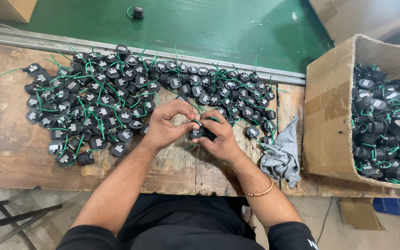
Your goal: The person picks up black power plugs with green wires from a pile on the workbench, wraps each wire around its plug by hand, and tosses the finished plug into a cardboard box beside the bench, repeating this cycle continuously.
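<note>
My left hand [167, 124] and my right hand [219, 138] meet over the middle of a worn wooden bench [5, 139]. Between their fingertips they pinch one small black round part with a green wire [199, 133]. A big spread of the same black parts with green wires [103, 104] lies on the bench, to the left of my hands and behind them. My right wrist wears a thin gold bangle [259, 192].
A cardboard box [329, 111] at the right holds several more black parts. A grey rag [281, 153] lies beside it. Behind the bench runs a metal rail [116, 46], then a green surface [218, 28] with one lone part [136, 12]. More cartons stand at the back corners.
</note>
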A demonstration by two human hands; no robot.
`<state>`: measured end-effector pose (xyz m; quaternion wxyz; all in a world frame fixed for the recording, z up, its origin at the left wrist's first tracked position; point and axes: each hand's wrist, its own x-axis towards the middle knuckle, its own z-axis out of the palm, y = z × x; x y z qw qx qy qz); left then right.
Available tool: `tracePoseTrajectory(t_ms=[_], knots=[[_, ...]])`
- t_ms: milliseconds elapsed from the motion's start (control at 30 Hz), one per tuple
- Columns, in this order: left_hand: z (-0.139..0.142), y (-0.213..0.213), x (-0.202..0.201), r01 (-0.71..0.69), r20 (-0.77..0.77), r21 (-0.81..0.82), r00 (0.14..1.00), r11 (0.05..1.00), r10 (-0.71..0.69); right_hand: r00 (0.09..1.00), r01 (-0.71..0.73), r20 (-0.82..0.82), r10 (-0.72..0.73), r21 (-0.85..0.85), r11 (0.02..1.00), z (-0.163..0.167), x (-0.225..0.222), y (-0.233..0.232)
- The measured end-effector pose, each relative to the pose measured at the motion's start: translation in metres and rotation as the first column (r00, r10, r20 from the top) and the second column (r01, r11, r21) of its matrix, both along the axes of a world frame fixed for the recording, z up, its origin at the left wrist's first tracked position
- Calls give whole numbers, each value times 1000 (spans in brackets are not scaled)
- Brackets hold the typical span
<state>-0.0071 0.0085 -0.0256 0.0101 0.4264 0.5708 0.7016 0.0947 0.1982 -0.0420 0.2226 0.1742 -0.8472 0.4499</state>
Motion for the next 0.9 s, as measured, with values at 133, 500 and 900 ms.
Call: tracePoseTrajectory(t_ms=[133,500,900], knots=[[3,0,1,-59,-155,-16,986,998,56,999,29,-32,-29,4,1000,3,-1,3],[4,4,3,-328,-210,-171,933,929,291,937,-69,-257,-237,-800,596,71,23,72],[11,4,0,-298,-396,-360,907,884,145,486,503,-215,-847,-724,472,139,18,264]])
